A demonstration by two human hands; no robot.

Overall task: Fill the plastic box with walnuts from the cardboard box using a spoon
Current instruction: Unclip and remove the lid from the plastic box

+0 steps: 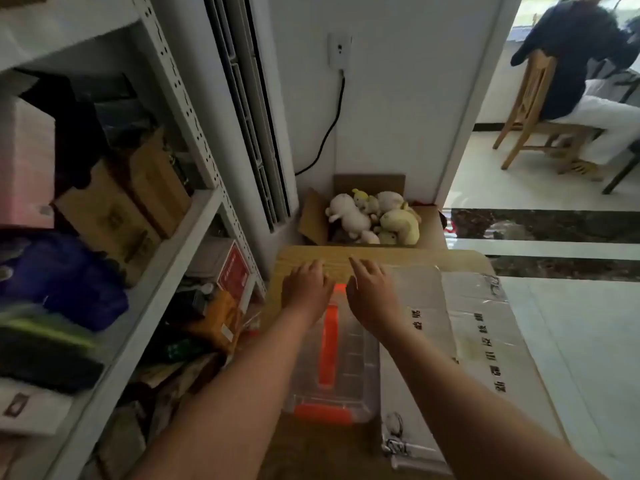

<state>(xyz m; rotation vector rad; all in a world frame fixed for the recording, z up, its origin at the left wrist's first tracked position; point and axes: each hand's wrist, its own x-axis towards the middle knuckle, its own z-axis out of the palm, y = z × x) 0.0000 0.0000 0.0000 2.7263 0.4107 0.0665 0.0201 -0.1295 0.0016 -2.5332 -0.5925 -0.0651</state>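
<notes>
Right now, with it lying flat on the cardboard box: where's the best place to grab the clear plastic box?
Probably the orange handle on the lid of the plastic box, from above: it runs lengthwise down the middle, facing up, mostly uncovered. The left hand and right hand sit at its far end.

My left hand [306, 285] and right hand [372, 292] are covering the far end of the clear plastic box [356, 358], and my forearms are crossing over its sides. The cardboard box [485, 341] is keeping its contents hidden under taped flaps. Its printed lettering is blurring beyond reading, and the picture's lower edge is cutting off its near end. Dark clutter on the shelf [173, 258] is smearing into shapes I cannot identify.
</notes>
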